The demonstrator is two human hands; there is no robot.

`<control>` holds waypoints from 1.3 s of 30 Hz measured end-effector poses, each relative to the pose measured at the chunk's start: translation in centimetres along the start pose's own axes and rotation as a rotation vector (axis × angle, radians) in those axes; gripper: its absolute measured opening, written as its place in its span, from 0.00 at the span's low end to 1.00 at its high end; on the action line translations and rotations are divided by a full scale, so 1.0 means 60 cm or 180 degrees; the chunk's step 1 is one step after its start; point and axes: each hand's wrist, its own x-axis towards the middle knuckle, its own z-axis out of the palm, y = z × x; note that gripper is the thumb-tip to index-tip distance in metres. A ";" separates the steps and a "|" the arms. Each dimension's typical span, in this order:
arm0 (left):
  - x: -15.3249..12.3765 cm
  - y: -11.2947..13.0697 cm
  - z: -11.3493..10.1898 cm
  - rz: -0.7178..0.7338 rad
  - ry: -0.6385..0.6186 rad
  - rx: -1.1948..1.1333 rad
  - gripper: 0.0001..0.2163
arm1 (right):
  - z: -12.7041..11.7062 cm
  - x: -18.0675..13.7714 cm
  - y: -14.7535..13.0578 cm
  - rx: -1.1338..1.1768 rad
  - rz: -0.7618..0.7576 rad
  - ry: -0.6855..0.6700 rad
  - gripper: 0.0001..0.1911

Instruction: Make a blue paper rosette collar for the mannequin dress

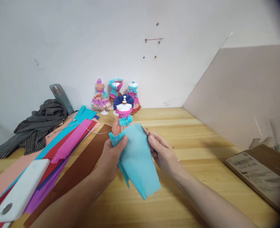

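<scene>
A sheet of light blue crepe paper [140,158] hangs in front of me, its upper left part bunched. My left hand [112,155] pinches that bunched edge between thumb and fingers. Closed around small dark scissors [145,130], my right hand [162,152] is at the sheet's upper right edge, with the blades against the paper. The handles are mostly hidden by my fingers. Just behind the paper stands a small white dress form [124,108] with a pink band, a blue pleated rosette [126,120] and a peach skirt, partly covered by the sheet.
Several dressed mini forms [100,98] stand against the wall. On the left lie colored crepe strips [71,139], a brown strip [87,158], a white device [21,190], a striped cloth [47,117] and a bottle [61,98]. A cardboard box [256,174] sits at right.
</scene>
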 end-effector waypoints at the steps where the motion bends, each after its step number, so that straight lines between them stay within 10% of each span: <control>1: 0.000 0.000 0.000 0.0009 -0.0011 -0.0006 0.14 | -0.001 0.000 0.001 -0.0005 -0.0013 -0.0016 0.22; 39: -0.002 -0.001 0.001 -0.0166 -0.0013 0.0212 0.20 | 0.003 0.001 -0.003 0.0142 -0.0001 -0.0007 0.23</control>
